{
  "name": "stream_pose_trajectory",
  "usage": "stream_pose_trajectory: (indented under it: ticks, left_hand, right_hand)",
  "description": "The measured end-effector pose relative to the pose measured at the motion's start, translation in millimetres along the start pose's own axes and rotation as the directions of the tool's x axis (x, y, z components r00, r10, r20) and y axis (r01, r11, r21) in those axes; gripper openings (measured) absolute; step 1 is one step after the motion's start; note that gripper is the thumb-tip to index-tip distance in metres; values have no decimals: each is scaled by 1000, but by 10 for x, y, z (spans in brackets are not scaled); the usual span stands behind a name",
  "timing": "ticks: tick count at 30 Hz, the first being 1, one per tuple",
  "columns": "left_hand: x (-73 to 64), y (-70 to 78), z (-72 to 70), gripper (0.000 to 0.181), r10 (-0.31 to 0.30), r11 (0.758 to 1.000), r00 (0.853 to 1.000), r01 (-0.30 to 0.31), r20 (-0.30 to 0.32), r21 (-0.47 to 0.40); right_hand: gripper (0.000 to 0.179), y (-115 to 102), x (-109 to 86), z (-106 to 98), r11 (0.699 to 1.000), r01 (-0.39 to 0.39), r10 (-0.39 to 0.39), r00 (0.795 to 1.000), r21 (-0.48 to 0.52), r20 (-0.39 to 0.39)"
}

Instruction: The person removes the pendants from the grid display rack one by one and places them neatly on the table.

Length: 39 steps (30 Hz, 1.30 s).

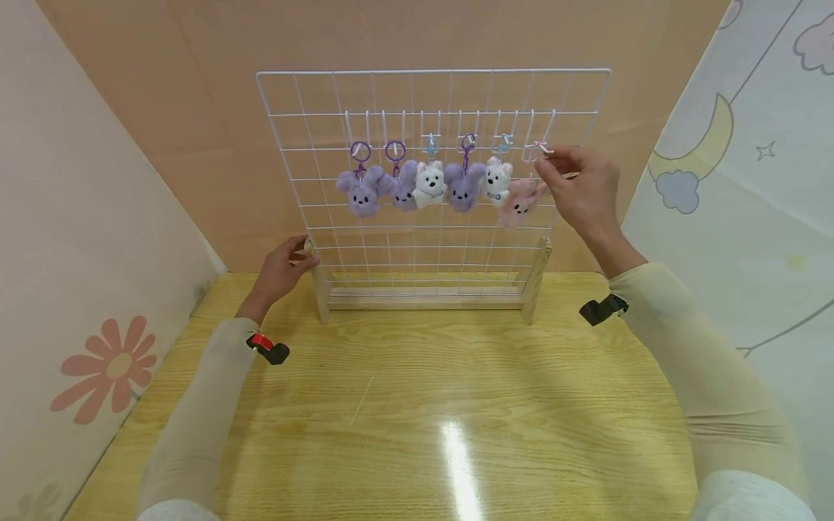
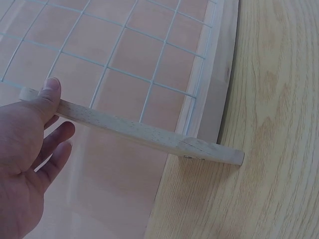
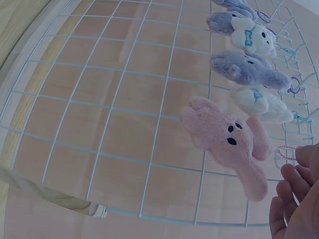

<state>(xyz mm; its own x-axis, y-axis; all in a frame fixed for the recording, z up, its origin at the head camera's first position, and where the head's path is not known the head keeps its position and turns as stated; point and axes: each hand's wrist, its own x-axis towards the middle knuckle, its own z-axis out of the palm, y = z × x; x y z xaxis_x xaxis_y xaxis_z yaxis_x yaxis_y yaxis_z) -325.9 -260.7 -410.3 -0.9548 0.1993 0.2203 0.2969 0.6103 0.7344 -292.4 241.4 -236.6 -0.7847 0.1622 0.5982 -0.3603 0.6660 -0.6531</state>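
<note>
A white wire grid rack (image 1: 433,71) stands upright on a light wooden base. My left hand (image 1: 280,271) grips the top of its left wooden post (image 2: 119,124), thumb over the edge and the other fingers curled beside it. At the rack's right end hangs a pink plush rabbit keychain (image 3: 219,127) with a beaded loop (image 3: 286,152). My right hand (image 1: 585,184) pinches that loop by the outermost hook (image 1: 541,148). Left of it hang white plush dogs (image 1: 498,179) and purple plush keychains (image 1: 361,192), each on its own white hook.
The rack rests near the back edge of a yellow wood-grain table (image 1: 391,434). An orange-brown backdrop (image 1: 423,32) rises behind it. Printed panels flank both sides, with a flower (image 1: 117,365) at left and a moon (image 1: 706,145) at right.
</note>
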Motion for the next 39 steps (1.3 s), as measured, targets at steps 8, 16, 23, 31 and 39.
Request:
stream_pose_trajectory:
  ticks: [8, 16, 23, 31, 39]
  left_hand:
    - [-8, -8, -3, 66, -20, 1000, 1000, 20, 10, -13]
    - [7, -16, -3, 66, -13, 999, 1000, 14, 15, -30]
    - [10, -23, 1, 65, 4, 999, 1000, -3, 16, -48]
    - [1, -8, -4, 65, 3, 998, 1000, -2, 23, -55]
    - [-2, 8, -9, 65, -2, 998, 1000, 4, 27, -59]
  right_hand:
    - [32, -7, 6, 4, 1000, 4, -4, 1000, -10, -2]
    - [31, -12, 15, 0, 1000, 1, -1, 1000, -26, -7]
    - [31, -35, 25, -1, 999, -4, 4, 1000, -47, 2]
    - [30, -45, 33, -4, 999, 7, -8, 1000, -47, -13]
    - [29, -75, 28, -44, 1000, 19, -20, 999, -23, -40]
